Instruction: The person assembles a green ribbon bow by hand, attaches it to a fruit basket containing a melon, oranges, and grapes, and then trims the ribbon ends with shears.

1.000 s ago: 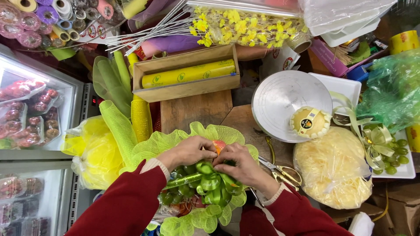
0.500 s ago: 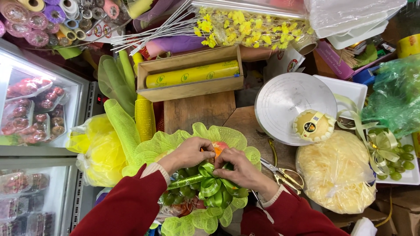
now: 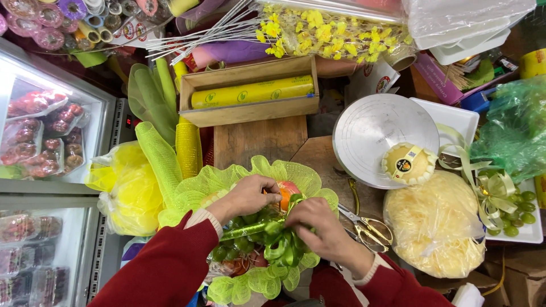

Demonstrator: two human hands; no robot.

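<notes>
Green ribbon bow (image 3: 278, 247) between both curled hands

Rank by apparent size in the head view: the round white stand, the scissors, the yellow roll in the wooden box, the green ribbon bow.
1. Round white stand
2. Yellow roll
3. Green ribbon bow and scissors: they look alike, and the right hand partly covers both, so unranked.

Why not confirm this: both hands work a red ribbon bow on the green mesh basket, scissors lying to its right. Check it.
Wrong in one respect: the head view shows a green ribbon bow, not red. Both the left hand and right hand work it on the green mesh basket, scissors lying to its right.
</notes>
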